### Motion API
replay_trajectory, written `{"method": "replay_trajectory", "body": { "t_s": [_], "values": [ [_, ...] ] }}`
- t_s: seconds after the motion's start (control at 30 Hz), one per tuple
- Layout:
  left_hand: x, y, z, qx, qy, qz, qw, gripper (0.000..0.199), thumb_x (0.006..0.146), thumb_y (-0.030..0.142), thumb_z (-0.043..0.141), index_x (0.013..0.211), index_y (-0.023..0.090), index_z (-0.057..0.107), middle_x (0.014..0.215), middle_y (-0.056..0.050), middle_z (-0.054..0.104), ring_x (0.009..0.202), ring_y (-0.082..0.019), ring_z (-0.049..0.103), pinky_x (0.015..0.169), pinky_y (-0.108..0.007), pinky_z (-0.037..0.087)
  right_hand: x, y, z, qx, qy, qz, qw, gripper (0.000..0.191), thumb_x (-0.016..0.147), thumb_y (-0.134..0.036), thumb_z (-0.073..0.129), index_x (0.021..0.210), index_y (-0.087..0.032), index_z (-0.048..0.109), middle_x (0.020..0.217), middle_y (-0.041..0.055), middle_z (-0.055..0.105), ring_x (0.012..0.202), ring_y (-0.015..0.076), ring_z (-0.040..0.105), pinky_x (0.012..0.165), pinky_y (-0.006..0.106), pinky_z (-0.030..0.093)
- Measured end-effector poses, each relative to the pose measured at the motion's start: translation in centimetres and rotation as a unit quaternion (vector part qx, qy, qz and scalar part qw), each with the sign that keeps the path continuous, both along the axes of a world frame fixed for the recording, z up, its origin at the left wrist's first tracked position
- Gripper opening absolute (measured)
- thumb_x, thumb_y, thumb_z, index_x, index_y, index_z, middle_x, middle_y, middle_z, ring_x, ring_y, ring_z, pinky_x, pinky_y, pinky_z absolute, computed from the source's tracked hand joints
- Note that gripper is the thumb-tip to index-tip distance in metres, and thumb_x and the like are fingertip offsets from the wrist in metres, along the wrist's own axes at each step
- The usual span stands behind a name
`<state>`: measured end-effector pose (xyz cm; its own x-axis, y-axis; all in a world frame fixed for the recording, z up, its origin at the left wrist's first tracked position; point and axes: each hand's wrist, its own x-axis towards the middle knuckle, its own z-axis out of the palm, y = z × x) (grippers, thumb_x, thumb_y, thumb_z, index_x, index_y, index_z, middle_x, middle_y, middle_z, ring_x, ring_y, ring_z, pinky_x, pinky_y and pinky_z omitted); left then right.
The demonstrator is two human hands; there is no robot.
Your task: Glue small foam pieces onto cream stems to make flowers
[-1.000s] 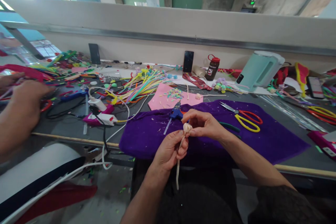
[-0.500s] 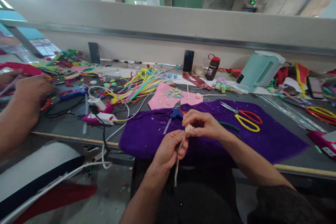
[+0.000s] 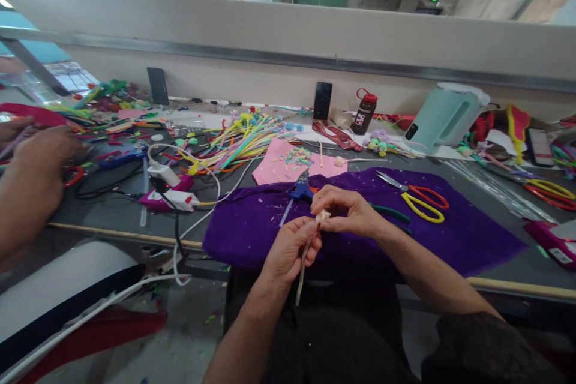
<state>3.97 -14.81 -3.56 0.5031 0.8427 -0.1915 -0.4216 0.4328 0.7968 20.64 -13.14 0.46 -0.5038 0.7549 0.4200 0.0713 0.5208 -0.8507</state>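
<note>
Between my hands is a cream pipe-cleaner flower (image 3: pixel 323 216), its pale stem (image 3: pixel 301 276) hanging down toward my lap. My left hand (image 3: pixel 294 246) is closed around the stem just below the flower head. Thumb and fingers of my right hand (image 3: pixel 344 210) pinch the flower head from the right. Behind my hands, a blue glue gun (image 3: pixel 301 191) lies on the purple cloth (image 3: pixel 252 228). Scissors (image 3: pixel 416 198) with red and yellow handles rest on the cloth to the right. Dark green-handled pliers (image 3: pixel 389 213) are partly hidden by my right hand.
A pink sheet (image 3: pixel 270 171) holds small coloured pieces and another cream flower (image 3: pixel 339 161). Bundled pipe cleaners (image 3: pixel 243 144), a power strip (image 3: pixel 173 199) and a white cable (image 3: pixel 202 219) lie left. A kettle (image 3: pixel 445 117) and bottle (image 3: pixel 365 113) stand behind. Another person's hand (image 3: pixel 45 156) works at far left.
The view has shifted slightly. My right fingers have closed further over the flower head, covering more of it, and the stem's lower end has swung a little left and up.
</note>
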Motion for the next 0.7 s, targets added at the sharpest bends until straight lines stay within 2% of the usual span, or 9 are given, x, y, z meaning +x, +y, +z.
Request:
{"method": "replay_trajectory", "body": {
  "t_s": [0.23,0.43,0.63,0.7],
  "values": [
    [0.25,0.02,0.34,0.028,0.052,0.041,0.997,0.028,0.067,0.037,0.066,0.065,0.015,0.049,0.043,0.005,0.051,0.026,-0.001,0.034,0.026,-0.011,0.016,-0.04,0.04,-0.01,0.015,-0.019,-0.004,1.000,0.023,0.073,-0.033,0.065,0.091,-0.019,0.063,0.092,0.0057,0.055,0.086,0.0162,0.052,0.074,0.030,0.044],
    [0.20,0.09,0.41,0.036,0.065,0.064,0.995,0.026,0.066,0.034,0.068,0.063,0.014,0.051,0.041,0.005,0.050,0.027,-0.001,0.034,0.028,-0.012,0.016,-0.09,0.03,-0.04,0.004,-0.024,0.004,1.000,0.023,0.073,-0.030,0.066,0.091,-0.018,0.062,0.091,0.0051,0.053,0.083,0.0147,0.052,0.068,0.026,0.044],
    [-0.03,0.37,0.16,0.047,0.060,0.075,0.994,0.026,0.067,0.036,0.066,0.064,0.014,0.053,0.041,0.005,0.049,0.027,-0.001,0.032,0.029,-0.014,0.014,0.19,0.04,-0.23,-0.013,-0.052,-0.010,0.998,0.047,0.068,-0.032,0.070,0.111,-0.022,0.055,0.093,0.0024,0.053,0.067,0.0091,0.049,0.056,0.020,0.041],
    [-0.15,0.42,0.20,0.042,0.044,0.068,0.996,0.025,0.067,0.035,0.066,0.063,0.014,0.052,0.039,0.006,0.047,0.027,-0.001,0.030,0.029,-0.014,0.014,0.31,0.08,-0.25,-0.017,-0.059,-0.014,0.998,0.049,0.068,-0.032,0.070,0.113,-0.023,0.054,0.095,0.0023,0.054,0.066,0.0085,0.049,0.054,0.020,0.040]
  ]
}}
